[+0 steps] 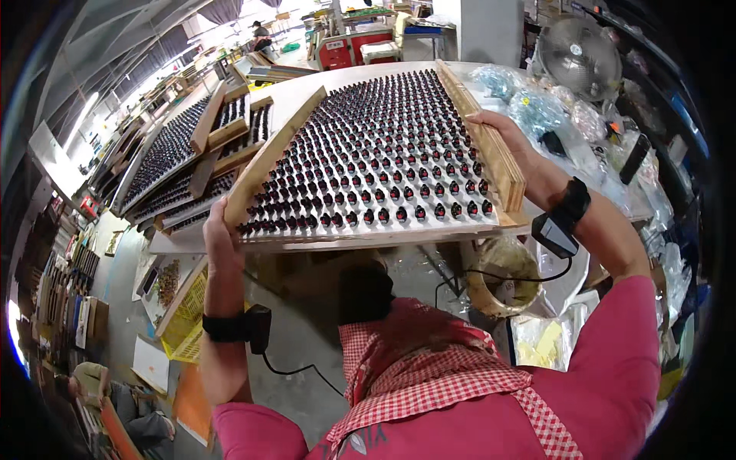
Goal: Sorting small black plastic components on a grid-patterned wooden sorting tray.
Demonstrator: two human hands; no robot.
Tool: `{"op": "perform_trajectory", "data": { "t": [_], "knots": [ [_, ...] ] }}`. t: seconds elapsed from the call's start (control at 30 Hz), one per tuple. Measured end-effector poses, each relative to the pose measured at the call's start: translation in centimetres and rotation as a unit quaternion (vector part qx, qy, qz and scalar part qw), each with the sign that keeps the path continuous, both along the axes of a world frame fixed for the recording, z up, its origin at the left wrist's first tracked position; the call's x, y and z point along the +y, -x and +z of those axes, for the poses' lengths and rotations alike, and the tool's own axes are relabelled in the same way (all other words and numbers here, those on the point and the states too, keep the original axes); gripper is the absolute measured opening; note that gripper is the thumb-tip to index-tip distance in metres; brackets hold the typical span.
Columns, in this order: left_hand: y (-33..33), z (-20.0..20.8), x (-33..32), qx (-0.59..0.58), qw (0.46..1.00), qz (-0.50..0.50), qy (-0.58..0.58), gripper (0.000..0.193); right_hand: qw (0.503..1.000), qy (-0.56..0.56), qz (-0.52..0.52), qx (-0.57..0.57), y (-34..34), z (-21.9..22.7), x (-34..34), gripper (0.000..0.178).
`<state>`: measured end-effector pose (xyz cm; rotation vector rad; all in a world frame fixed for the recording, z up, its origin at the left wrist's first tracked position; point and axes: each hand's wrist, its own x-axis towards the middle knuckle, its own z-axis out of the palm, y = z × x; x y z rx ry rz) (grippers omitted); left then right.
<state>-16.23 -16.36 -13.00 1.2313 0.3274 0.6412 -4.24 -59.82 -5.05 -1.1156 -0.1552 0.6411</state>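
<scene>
A wide white board with raised wooden rails along both sides lies in front of me. It carries many rows of small black rounded pieces with red marks, standing upright. My left hand grips the near end of the left rail, its fingers partly hidden by the wood. Farther up on the other side, my right hand is closed over the right rail, and its fingertips show at the inner edge. What supports the board from below is mostly hidden.
More boards of black pieces sit to the left, with loose wooden strips across them. Clear plastic bags and a round fan are at the right. Below stand a stained bucket and a yellow crate.
</scene>
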Motion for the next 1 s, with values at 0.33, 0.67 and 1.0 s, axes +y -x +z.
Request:
{"op": "perform_trajectory", "data": {
  "t": [0.33,0.67,1.0],
  "knots": [
    [3.7,-4.2,-5.0,0.102,0.994,-0.026,0.009,0.028,0.993,0.001,-0.093,0.079,5.1,-6.7,-5.0,0.026],
    [-3.0,-3.4,-0.8,0.02,0.975,-0.219,-0.01,0.03,0.981,-0.049,-0.176,0.068,8.8,-6.1,-1.0,0.034],
    [-18.0,-10.6,2.4,0.04,0.919,-0.383,0.085,0.033,0.967,-0.021,-0.237,0.094,7.7,-5.8,0.7,0.029]
  ]
}}
